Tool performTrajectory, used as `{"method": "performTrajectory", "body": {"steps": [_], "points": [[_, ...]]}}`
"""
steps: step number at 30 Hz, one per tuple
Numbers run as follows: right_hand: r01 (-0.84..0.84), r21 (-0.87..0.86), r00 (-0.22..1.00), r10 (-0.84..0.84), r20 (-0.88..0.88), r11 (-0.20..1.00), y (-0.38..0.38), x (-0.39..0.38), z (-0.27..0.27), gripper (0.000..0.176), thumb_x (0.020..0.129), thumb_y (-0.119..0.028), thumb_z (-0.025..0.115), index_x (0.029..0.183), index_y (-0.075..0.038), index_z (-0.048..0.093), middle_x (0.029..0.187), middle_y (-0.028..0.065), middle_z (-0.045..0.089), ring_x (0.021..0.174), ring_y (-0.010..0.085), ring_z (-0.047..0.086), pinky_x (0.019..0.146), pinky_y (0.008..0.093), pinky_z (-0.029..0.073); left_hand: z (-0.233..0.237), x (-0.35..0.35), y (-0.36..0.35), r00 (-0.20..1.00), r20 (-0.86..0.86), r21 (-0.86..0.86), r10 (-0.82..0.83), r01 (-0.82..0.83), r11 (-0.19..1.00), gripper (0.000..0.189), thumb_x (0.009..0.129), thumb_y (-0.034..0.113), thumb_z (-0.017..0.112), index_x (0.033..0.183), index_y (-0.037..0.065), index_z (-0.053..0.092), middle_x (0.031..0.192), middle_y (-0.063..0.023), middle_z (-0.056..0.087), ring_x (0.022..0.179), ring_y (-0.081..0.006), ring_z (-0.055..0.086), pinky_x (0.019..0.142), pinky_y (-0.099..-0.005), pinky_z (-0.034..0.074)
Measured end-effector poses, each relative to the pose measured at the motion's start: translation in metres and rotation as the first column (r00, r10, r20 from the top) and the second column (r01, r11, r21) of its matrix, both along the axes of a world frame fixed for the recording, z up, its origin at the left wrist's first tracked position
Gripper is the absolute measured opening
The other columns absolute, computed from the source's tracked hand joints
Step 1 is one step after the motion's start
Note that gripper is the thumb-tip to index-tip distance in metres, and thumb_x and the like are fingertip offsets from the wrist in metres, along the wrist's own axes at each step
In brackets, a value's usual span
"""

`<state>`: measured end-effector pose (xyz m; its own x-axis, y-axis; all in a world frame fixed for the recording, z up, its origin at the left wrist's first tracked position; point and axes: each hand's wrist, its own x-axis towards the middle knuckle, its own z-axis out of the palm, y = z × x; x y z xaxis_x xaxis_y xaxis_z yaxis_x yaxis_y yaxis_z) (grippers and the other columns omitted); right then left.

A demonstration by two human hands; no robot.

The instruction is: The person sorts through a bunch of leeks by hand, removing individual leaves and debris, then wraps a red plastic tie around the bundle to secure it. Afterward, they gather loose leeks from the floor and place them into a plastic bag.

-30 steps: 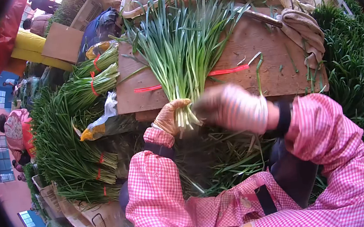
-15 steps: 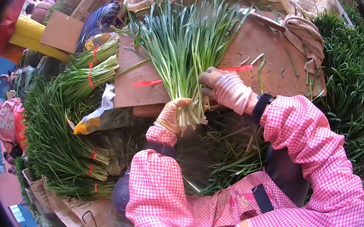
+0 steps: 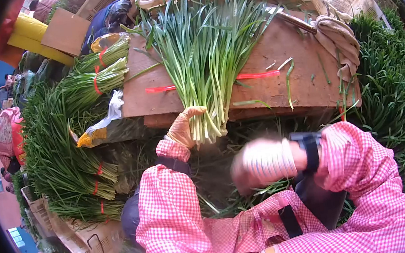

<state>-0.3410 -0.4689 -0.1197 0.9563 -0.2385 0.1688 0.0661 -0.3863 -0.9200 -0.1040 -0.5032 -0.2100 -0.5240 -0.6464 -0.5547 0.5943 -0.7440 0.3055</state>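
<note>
A loose bunch of garlic chives (image 3: 204, 56) fans out over a wooden board (image 3: 301, 75), with its pale cut ends toward me. My gloved left hand (image 3: 183, 127) grips the bunch at the left of those ends. Beneath the stems runs a red tie strip (image 3: 256, 75), showing on both sides of the bunch. My gloved right hand (image 3: 264, 164) is off the bunch, low over my lap near loose leaves, and is smeared by motion. Its fingers are too blurred to read.
Tied chive bundles (image 3: 94, 79) are stacked at the left, beside a plastic bag (image 3: 104, 120). A rag (image 3: 338, 43) hangs over the board's right corner, near a knife-like tool (image 3: 295, 21). More chives (image 3: 390, 105) heap up on the right. People sit far left.
My right hand has let go of the stems and swung down toward my lap. My left hand keeps its hold on the bunch. A loose leaf now lies at the board's front edge.
</note>
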Motion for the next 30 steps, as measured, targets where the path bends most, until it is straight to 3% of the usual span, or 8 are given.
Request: {"method": "performTrajectory", "body": {"steps": [3, 14, 17, 21, 25, 26, 29, 30], "points": [[0.632, -0.294, 0.76, -0.648, 0.054, 0.717, -0.045, 0.023, 0.002, 0.008, 0.075, -0.015, 0.06, 0.079, -0.009, 0.062, 0.073, 0.0114, 0.057, 0.07, 0.0289, 0.058, 0.061, 0.0382, 0.048, 0.009, 0.003, -0.001, 0.999, 0.015, 0.044, -0.039, 0.039, 0.998, 0.043, 0.078, 0.019, 0.056, 0.111, -0.007, 0.051, 0.101, -0.0233, 0.061, 0.09, -0.038, 0.061, 0.083, -0.0515, 0.048], [0.186, -0.763, 0.726, -0.61, -0.318, 0.619, -0.051, 0.048, -0.008, 0.013, 0.073, -0.017, 0.061, 0.081, -0.007, 0.058, 0.079, 0.0122, 0.055, 0.072, 0.0313, 0.06, 0.061, 0.0395, 0.047, 0.016, -0.002, -0.001, 0.997, -0.075, -0.034, -0.033, 0.031, 0.999, 0.021, 0.081, 0.014, 0.054, 0.095, 0.001, 0.06, 0.088, -0.0146, 0.065, 0.076, -0.0287, 0.064, 0.066, -0.0444, 0.054], [0.288, -0.626, 0.738, -0.585, -0.337, 0.724, -0.057, 0.035, -0.003, 0.01, 0.074, -0.016, 0.06, 0.078, -0.007, 0.06, 0.076, 0.0121, 0.057, 0.071, 0.0304, 0.061, 0.062, 0.0382, 0.047, 0.012, -0.002, -0.002, 0.998, -0.051, -0.01, -0.038, 0.038, 0.999, 0.022, 0.081, 0.015, 0.055, 0.095, 0.0, 0.06, 0.085, -0.0141, 0.065, 0.075, -0.0275, 0.065, 0.069, -0.0424, 0.055], [0.579, 0.309, 0.778, -0.399, -0.485, 0.755, -0.05, 0.024, 0.005, 0.02, 0.076, -0.023, 0.07, 0.081, -0.004, 0.065, 0.069, 0.0077, 0.06, 0.066, 0.0144, 0.057, 0.062, 0.0286, 0.045, 0.021, -0.004, -0.001, 0.997, -0.061, -0.031, -0.049, 0.047, 0.998, 0.025, 0.081, 0.016, 0.055, 0.098, -0.001, 0.059, 0.089, -0.0145, 0.065, 0.077, -0.027, 0.065, 0.073, -0.0418, 0.054], [-0.075, -0.02, 0.993, 0.076, 0.094, 0.997, -0.016, 0.015, -0.007, 0.032, 0.075, -0.031, 0.071, 0.075, 0.0, 0.062, 0.062, 0.0109, 0.058, 0.06, 0.0118, 0.053, 0.056, 0.0289, 0.043, 0.013, -0.01, -0.003, 0.998, -0.035, -0.107, -0.042, 0.038, 0.994, 0.045, 0.081, 0.016, 0.054, 0.119, -0.007, 0.047, 0.109, -0.0224, 0.059, 0.098, -0.0339, 0.06, 0.088, -0.05, 0.047], [-0.307, 0.454, 0.874, 0.437, -0.214, 0.837, 0.005, 0.015, 0.007, 0.029, 0.073, -0.029, 0.07, 0.077, -0.001, 0.064, 0.064, 0.0116, 0.059, 0.063, 0.0148, 0.057, 0.057, 0.0311, 0.044, 0.007, -0.008, -0.003, 0.995, -0.072, -0.092, -0.068, 0.061, 0.994, 0.056, 0.081, 0.017, 0.054, 0.128, -0.009, 0.037, 0.118, -0.027, 0.052, 0.107, -0.0383, 0.054, 0.094, -0.0547, 0.041], [-0.2, 0.017, 0.741, 0.163, -0.651, 0.98, 0.008, -0.001, 0.005, 0.032, 0.078, -0.035, 0.059, 0.082, -0.004, 0.067, 0.069, 0.0139, 0.063, 0.063, 0.0244, 0.061, 0.059, 0.0364, 0.048, 0.013, -0.007, -0.003, 0.984, -0.125, -0.124, -0.125, 0.109, 0.986, 0.057, 0.081, 0.019, 0.054, 0.127, -0.009, 0.038, 0.118, -0.0284, 0.051, 0.106, -0.0395, 0.055, 0.093, -0.0556, 0.042], [-0.239, -0.044, 0.322, 0.036, -0.946, 0.97, -0.014, 0.021, -0.021, 0.039, 0.078, -0.041, 0.057, 0.082, -0.003, 0.066, 0.068, 0.0154, 0.062, 0.061, 0.0293, 0.061, 0.06, 0.0382, 0.049, 0.017, -0.009, -0.003, 0.978, -0.158, -0.141, -0.137, 0.115, 0.983, 0.058, 0.08, 0.02, 0.055, 0.127, -0.009, 0.037, 0.117, -0.0297, 0.051, 0.106, -0.0404, 0.054, 0.093, -0.0546, 0.042]]}}
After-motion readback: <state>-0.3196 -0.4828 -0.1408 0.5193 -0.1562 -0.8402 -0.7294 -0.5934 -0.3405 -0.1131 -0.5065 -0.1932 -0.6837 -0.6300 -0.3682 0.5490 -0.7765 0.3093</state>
